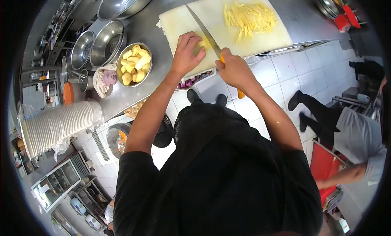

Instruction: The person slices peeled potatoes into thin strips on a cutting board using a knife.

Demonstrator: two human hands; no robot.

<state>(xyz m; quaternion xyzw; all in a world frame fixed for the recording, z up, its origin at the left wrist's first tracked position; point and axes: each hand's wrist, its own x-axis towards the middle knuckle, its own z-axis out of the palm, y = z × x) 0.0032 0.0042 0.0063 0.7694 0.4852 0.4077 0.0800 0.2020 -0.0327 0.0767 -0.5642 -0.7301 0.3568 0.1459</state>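
My right hand [236, 71] grips a large kitchen knife [203, 29] by its yellow handle. The blade slants up and left over a white cutting board [175, 22]. Just left of the blade, my left hand [188, 53] rests with curled fingers on a yellow peeled potato piece [202, 41], mostly hidden under the fingers. A heap of thin yellow potato strips [250, 20] lies on the board's right half. Left of the board, a steel bowl [119, 72] holds several peeled potatoes [134, 64].
Several steel bowls [106, 42] and a cloth [105, 79] stand on the steel counter. A tray of purple onions [191, 82] sits below the board's front edge. A bin [118, 138] stands lower left; a person in grey [358, 134] is at the right.
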